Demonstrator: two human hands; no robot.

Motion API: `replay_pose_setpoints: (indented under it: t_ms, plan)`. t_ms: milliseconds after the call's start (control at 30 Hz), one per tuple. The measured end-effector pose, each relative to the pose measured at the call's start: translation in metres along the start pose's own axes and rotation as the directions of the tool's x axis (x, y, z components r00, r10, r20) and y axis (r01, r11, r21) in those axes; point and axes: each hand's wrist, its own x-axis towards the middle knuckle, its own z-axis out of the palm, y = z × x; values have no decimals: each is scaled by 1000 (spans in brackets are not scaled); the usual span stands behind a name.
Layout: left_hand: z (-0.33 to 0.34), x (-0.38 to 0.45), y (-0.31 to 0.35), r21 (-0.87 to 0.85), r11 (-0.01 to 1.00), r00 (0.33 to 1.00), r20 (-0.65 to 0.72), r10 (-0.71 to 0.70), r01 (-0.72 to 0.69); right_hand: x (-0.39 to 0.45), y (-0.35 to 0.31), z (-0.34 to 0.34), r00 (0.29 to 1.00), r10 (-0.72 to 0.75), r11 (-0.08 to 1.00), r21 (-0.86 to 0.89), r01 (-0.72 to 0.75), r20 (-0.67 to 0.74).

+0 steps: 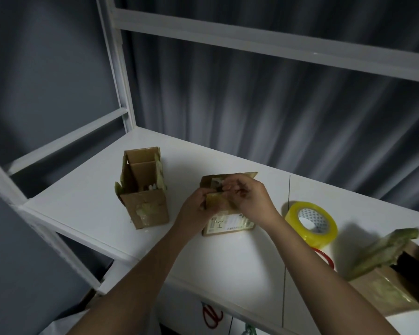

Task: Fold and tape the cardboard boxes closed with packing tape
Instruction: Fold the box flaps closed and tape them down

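Note:
A small cardboard box (228, 223) with a white label stands in the middle of the white table (87, 204). My left hand (196, 209) grips its near top flap from the left. My right hand (249, 197) pinches the flap edge at the top, fingers curled. A yellowish roll of packing tape (311, 226) lies on the table just right of my right wrist. A taller open box (143, 189) with old tape on it stands to the left. A third box (394, 274), its flap raised, sits at the right edge.
White shelf posts and rails (121, 81) rise behind and left of the table, with grey curtain behind. A red-rimmed object (324, 258) lies under the tape roll's near side. Red-handled scissors (212, 315) rest on a lower level below the table's front edge.

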Motion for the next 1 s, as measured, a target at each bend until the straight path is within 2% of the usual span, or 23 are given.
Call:
replay_pose_setpoints:
  t_ms: [100, 233, 367, 467, 533, 600, 667, 700, 767, 833, 933, 1000]
  plan:
    - [5, 3, -2, 130, 992, 997, -77, 4, 6, 1, 0, 0, 1000, -1, 1000, -15, 1, 8]
    - [11, 6, -11, 168, 983, 989, -137, -49, 72, 5, -3, -1, 999, 27, 998, -54, -26, 21]
    - [10, 10, -13, 235, 967, 988, -143, -62, 95, 11, -7, -4, 998, -49, 947, -315, 58, 36]
    - [10, 11, -17, 215, 971, 985, -156, -68, 101, 11, -3, 0, 999, 11, 900, -437, 4, 32]
    - [8, 8, -19, 184, 976, 986, -140, -93, 118, 14, -8, -10, 985, 5, 961, -272, -54, -175]
    - [5, 7, -20, 130, 983, 984, -141, -111, 130, 14, -20, -27, 945, -62, 993, -112, 27, -321]
    - [3, 8, -19, 137, 983, 984, -147, -102, 122, 0, -26, -30, 959, -120, 991, 18, 129, -257]
    - [2, 9, -18, 144, 982, 985, -138, -99, 119, -10, -25, -23, 975, -106, 989, 84, 124, -195]
    - [3, 9, -16, 150, 982, 990, -102, -98, 113, -28, -10, 0, 996, -16, 990, 138, 29, -91]
    - [3, 10, -17, 127, 988, 994, -72, -81, 90, -37, 5, 19, 995, 88, 974, 212, -74, -57]
    - [0, 12, -18, 36, 993, 991, -75, -112, 115, -34, 6, 32, 980, 164, 931, 345, -116, -113]
    - [0, 14, -19, 47, 990, 986, -108, -125, 131, -34, -3, 32, 937, 172, 927, 371, -50, -304]
